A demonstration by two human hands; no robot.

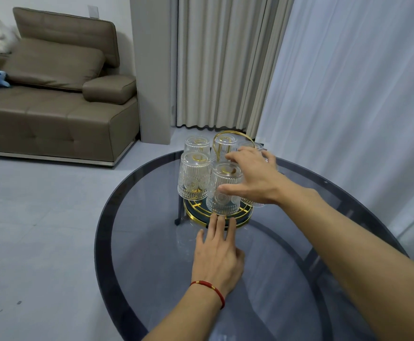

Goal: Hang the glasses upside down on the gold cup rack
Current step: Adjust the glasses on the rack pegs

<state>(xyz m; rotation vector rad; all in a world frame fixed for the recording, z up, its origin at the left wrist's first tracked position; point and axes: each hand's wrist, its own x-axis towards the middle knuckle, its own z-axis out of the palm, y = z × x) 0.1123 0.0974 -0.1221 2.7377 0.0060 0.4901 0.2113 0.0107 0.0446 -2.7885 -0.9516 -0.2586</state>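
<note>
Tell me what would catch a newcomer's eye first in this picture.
The gold rack at the far side of the round glass table, loaded with ribbed glasses hung upside down. The right hand spreads open around the front glass, while the left hand, with a red bracelet, lies flat before the rack's base.

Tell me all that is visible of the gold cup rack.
The gold cup rack looks like thin shiny metal: a round ringed base over a dark disc and a looped handle on top. It stands upright on the glass table, with clear ribbed glasses hung upside down. The left hand touches its base; the right hand reaches among the glasses.
</note>
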